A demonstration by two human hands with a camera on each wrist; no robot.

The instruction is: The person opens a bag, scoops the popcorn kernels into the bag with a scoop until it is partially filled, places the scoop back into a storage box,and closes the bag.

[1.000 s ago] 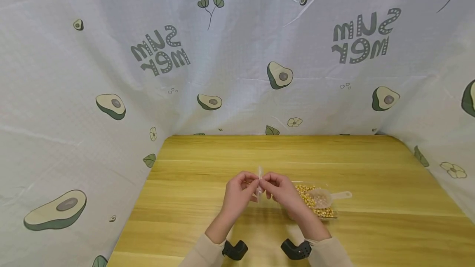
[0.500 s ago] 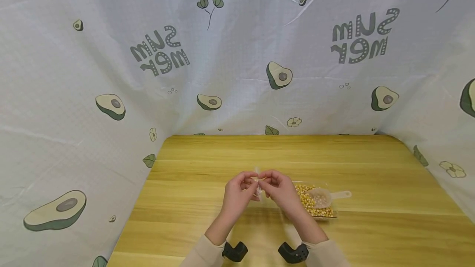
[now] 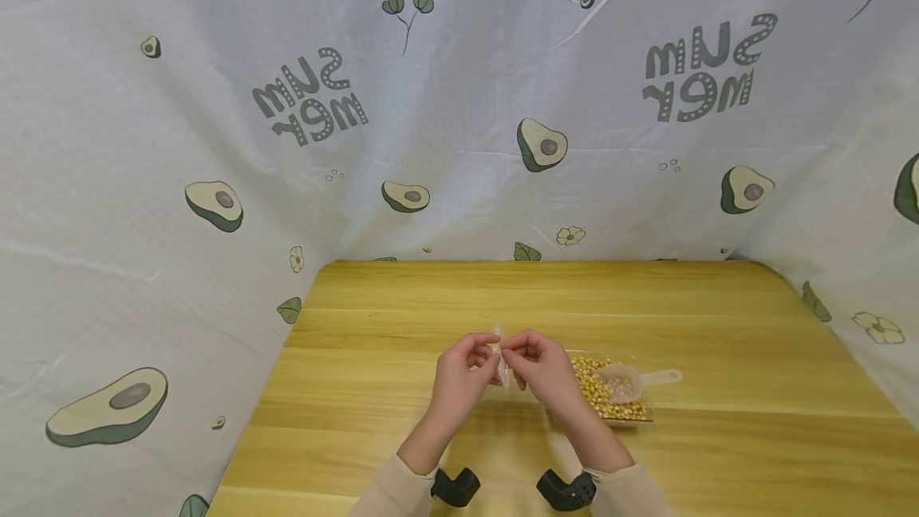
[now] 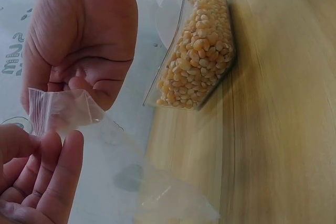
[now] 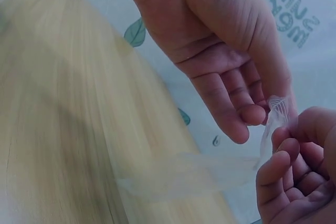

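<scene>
Clear plastic bag (image 3: 502, 357): thin, crinkled film, held above wooden table (image 3: 718, 325), slightly lower than before | left hand (image 3: 463, 377), right hand (image 3: 544, 369): both pinching bag top edge | tray (image 3: 632, 413): clear, filled with yellow kernels, beside right hand.

The small clear plastic bag (image 4: 68, 111) I'm holding hangs between my fingertips above the wooden table, its top edge pinched from both sides; it looks empty, though blur hides the bottom.

Bag (image 5: 210, 174) blurred below the fingers
</scene>
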